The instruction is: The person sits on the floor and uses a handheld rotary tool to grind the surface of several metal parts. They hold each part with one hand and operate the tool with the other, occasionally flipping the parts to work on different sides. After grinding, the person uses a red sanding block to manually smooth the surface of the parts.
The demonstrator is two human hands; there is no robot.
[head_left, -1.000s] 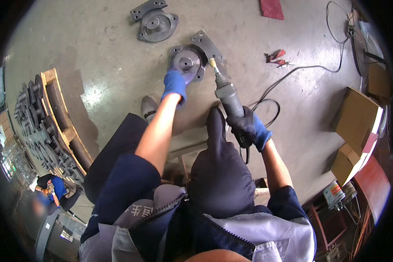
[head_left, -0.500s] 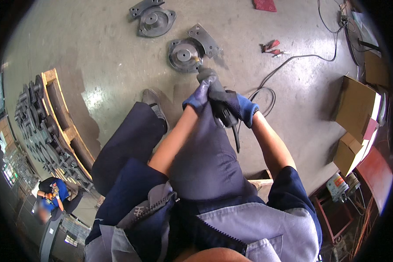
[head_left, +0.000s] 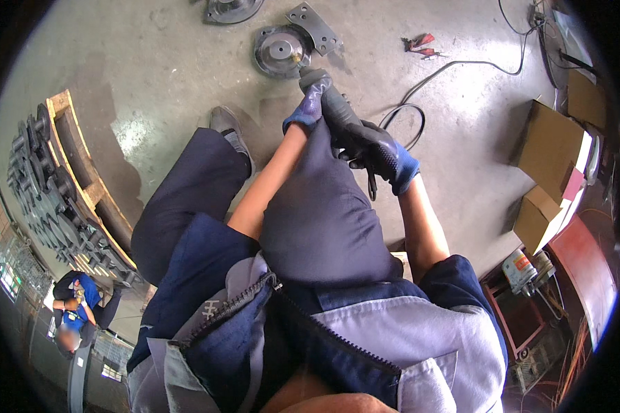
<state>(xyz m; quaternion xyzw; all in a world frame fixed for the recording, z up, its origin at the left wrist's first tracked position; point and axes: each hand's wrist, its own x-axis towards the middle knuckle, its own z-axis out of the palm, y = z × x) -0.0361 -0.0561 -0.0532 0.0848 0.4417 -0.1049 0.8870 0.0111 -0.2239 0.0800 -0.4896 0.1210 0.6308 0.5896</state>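
Note:
A dark, corded hand grinder with a straight body slants across in front of my raised knee. Gloved in blue and grey, my left hand wraps the grinder's front end. My right hand, also gloved, is closed round its rear end, where the cord leaves. At the tool's far end, a small brass-coloured tip meets the near rim of a round metal flange on the floor. Joined to or lying against that flange is a flat steel plate with several holes. A second similar part is cut off by the top edge.
Red-handled pliers and a looped black cable lie on the floor to the right. Cardboard boxes stand farther right. Stacked metal parts fill a wooden pallet at left. Another person is at lower left.
The view has shifted, so the flange and floor things sit higher up and slightly left. My right hand has turned on the grinder's rear, and less of the cord shows.

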